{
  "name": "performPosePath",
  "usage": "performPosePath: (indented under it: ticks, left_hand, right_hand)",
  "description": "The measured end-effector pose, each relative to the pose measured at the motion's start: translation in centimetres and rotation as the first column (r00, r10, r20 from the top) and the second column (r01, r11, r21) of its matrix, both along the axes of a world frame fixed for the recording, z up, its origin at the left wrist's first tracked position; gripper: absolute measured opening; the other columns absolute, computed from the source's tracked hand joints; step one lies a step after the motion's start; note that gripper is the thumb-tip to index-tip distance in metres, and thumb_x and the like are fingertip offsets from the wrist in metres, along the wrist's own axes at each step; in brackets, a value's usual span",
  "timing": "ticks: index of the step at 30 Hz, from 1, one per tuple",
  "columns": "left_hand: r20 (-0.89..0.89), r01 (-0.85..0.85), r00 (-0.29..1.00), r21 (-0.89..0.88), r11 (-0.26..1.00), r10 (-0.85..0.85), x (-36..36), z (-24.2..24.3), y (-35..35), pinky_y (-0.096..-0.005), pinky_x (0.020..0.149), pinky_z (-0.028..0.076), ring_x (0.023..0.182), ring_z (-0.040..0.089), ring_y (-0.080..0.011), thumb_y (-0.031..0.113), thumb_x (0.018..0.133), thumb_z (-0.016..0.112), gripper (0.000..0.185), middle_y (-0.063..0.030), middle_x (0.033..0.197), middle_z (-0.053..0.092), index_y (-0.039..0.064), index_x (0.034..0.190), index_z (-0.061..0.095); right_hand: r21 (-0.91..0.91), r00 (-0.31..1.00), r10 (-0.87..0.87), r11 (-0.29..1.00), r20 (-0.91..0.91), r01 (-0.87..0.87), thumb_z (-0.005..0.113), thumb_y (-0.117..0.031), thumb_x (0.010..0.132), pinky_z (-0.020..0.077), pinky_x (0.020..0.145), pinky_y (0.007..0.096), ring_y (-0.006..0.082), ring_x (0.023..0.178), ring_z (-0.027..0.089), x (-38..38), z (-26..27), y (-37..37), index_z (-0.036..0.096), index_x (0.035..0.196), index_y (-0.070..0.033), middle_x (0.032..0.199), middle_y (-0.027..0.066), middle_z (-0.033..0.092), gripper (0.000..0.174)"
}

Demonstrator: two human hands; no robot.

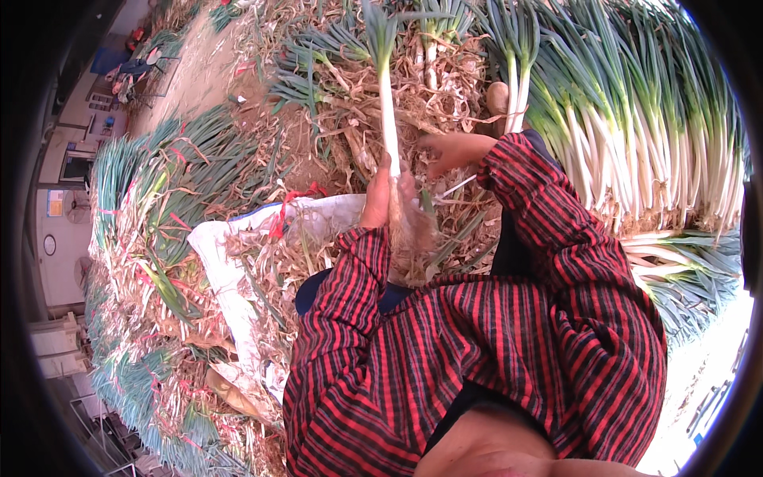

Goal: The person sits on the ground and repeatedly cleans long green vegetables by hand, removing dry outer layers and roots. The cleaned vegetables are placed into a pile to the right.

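My left hand [378, 192] is closed around the lower white shaft of a leek-like green onion [388, 113], which stands nearly upright with its green leaves pointing away from me. Its roots hang blurred below the hand. To the right of that stalk is my right hand [456, 152], blurred, with its fingers spread and nothing clearly held in them. A thin pale strip [458, 186] lies just below the right hand. Two peeled green onions [517, 89] stand beyond my right wrist, their lower ends hidden by the sleeve.
A dense row of cleaned green onions [632, 149] stands at the right, with more lying below it [667, 256]. Dry husks [453, 107] cover the ground ahead. A white woven sack [223, 286] holding husks lies at the left, beside heaped bundles tied with red strips [173, 220].
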State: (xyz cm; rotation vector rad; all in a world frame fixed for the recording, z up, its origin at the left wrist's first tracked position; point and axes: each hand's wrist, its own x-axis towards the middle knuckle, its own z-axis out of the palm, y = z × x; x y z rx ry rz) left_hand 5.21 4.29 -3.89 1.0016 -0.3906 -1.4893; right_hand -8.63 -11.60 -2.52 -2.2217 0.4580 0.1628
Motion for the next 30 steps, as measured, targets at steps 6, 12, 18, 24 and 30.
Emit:
performPosePath:
  ticks: [6, 12, 18, 24, 30]
  left_hand:
    - [0.149, -0.012, 0.989, 0.096, 0.995, -0.003, -3.3, -1.0, -0.2, -0.0235, 0.038, 0.033, 0.043, 0.043, -0.0105, 0.054, 0.094, 0.037, 0.047, 0.0003, 0.053, 0.044, 0.010, 0.083, 0.049]
    - [0.594, -0.102, 0.801, 0.017, 0.995, 0.072, -7.5, 0.8, 6.6, -0.0249, 0.043, 0.038, 0.046, 0.045, -0.0110, 0.045, 0.095, 0.043, 0.039, -0.0014, 0.057, 0.049, 0.008, 0.087, 0.053]
    - [0.922, 0.312, -0.355, 0.272, 0.910, -0.154, -4.0, 0.3, 16.1, -0.0399, 0.051, 0.043, 0.052, 0.054, -0.0251, 0.028, 0.092, 0.051, 0.024, -0.0093, 0.056, 0.051, 0.006, 0.091, 0.060]
    - [0.780, 0.029, 0.626, -0.035, 0.999, 0.009, -1.2, 1.8, 3.9, -0.0361, 0.071, 0.045, 0.080, 0.056, -0.0263, 0.033, 0.090, 0.056, 0.049, -0.0142, 0.095, 0.058, -0.001, 0.124, 0.045]
    - [-0.095, 0.405, 0.905, -0.112, 0.908, -0.415, -2.9, 1.3, -0.4, -0.0197, 0.042, 0.035, 0.044, 0.047, -0.0074, 0.040, 0.094, 0.049, 0.043, -0.0036, 0.074, 0.059, 0.002, 0.113, 0.047]
  right_hand:
    - [0.754, 0.846, -0.532, 0.567, 0.026, 0.333, 0.065, -0.044, 0.082, 0.0527, 0.071, 0.0365, 0.0268, 0.081, 0.064, 2.5, -1.7, 2.1, 0.048, 0.115, 0.010, 0.094, 0.0185, 0.064, 0.066]
    - [0.691, 0.470, -0.875, 0.411, 0.116, 0.595, 0.061, -0.009, 0.083, 0.0539, 0.055, 0.0299, 0.0167, 0.059, 0.060, 3.3, -1.8, 0.5, 0.054, 0.105, 0.006, 0.078, 0.0120, 0.062, 0.027]
    - [0.397, 0.244, -0.891, 0.398, 0.383, 0.827, 0.062, -0.016, 0.080, 0.0542, 0.063, 0.0353, 0.0240, 0.068, 0.065, 0.6, -0.9, -5.4, 0.051, 0.104, 0.005, 0.080, 0.0173, 0.063, 0.034]
    - [0.512, 0.259, -0.884, 0.441, 0.388, 0.737, 0.063, -0.020, 0.083, 0.0518, 0.062, 0.0334, 0.0212, 0.068, 0.061, 2.5, -0.2, 2.0, 0.046, 0.105, 0.004, 0.082, 0.0148, 0.061, 0.036]
    - [0.996, 0.500, -0.865, -0.017, 0.030, -0.089, 0.052, -0.023, 0.093, 0.0502, 0.075, 0.0330, 0.0193, 0.078, 0.061, 0.6, 0.7, 1.1, 0.049, 0.114, -0.002, 0.091, 0.0087, 0.063, 0.029]
